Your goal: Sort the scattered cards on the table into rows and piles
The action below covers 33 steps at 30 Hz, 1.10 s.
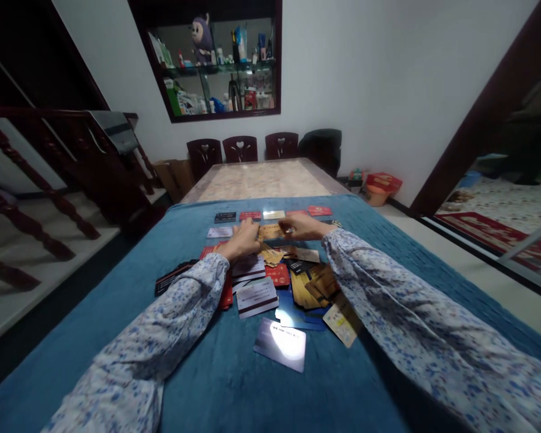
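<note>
Over the middle of the blue cloth, my left hand [245, 237] and my right hand [303, 226] are at opposite ends of a gold card [269, 231]. The fingers of both are closed at its edges, and they partly hide it. Behind it runs a row of cards, among them a black card [225, 217], a red card [250, 215] and a pale gold card [274, 214]. A lilac card [219, 233] lies left of my left hand. Nearer me spreads a loose heap with white cards [256, 296], yellow cards [305, 290], and a shiny silver card [280, 345] at the front.
The blue cloth [198, 373] covers the near part of a long table [261, 179]. Several dark chairs [240, 149] stand at its far end. A wooden railing [40, 174] is on the left, and an orange bucket [379, 193] sits on the floor by the wall.
</note>
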Each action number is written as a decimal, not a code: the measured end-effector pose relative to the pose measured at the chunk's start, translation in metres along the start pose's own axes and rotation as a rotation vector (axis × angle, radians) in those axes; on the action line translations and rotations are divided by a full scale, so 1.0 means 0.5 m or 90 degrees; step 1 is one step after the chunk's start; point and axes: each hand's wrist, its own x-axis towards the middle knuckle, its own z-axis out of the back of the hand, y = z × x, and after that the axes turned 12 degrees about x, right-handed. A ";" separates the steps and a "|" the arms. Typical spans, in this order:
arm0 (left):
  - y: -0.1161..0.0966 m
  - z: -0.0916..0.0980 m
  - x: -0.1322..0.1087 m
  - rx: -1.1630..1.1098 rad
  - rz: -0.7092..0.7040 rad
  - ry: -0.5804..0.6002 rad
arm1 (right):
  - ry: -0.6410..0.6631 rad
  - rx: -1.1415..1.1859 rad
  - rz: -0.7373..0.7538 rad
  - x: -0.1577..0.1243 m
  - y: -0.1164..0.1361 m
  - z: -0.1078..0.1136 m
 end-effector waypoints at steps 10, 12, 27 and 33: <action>-0.067 0.007 0.068 0.002 -0.034 -0.007 | 0.009 -0.035 -0.046 -0.038 -0.061 0.033; -0.077 0.005 0.080 0.007 -0.042 -0.007 | 0.012 -0.051 -0.064 -0.043 -0.072 0.036; -0.130 -0.032 0.168 0.033 -0.089 -0.006 | 0.037 -0.147 -0.146 -0.062 -0.148 0.032; -0.153 -0.030 0.186 0.037 -0.094 0.003 | 0.037 -0.156 -0.201 -0.068 -0.164 0.029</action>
